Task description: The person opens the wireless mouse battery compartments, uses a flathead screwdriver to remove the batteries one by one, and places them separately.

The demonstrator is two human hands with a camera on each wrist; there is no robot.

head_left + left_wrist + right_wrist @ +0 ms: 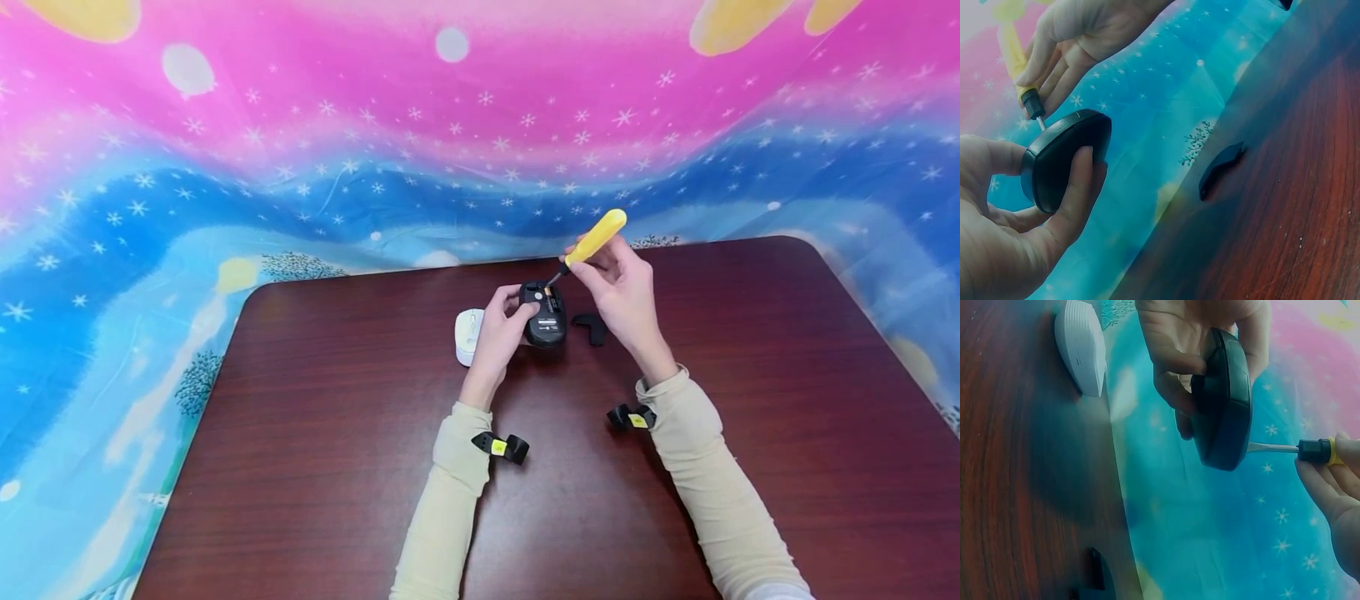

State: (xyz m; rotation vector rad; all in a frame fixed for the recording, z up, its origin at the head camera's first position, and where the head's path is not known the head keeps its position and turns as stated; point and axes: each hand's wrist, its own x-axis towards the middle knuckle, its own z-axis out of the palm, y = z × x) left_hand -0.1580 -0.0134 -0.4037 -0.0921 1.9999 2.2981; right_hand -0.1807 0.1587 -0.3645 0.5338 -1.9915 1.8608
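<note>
My left hand [504, 329] grips a black computer mouse [546, 329] above the table, its underside turned up. In that underside the battery slot lies uncovered, with a battery [549, 293] showing. My right hand [628, 287] holds a yellow-handled screwdriver [597, 237] slanted down, its tip at the battery slot. The right wrist view shows the screwdriver's metal shaft [1272, 448] meeting the mouse's edge. From the left wrist view, my fingers [1075, 187] wrap the mouse's top shell. A black battery cover [592, 328] lies on the table right of the mouse.
A white mouse [468, 337] rests on the dark wooden table [360, 450], just left of my left hand. Behind the table's far edge hangs a pink and blue patterned cloth [420, 142]. Black straps with yellow labels circle both sleeved wrists.
</note>
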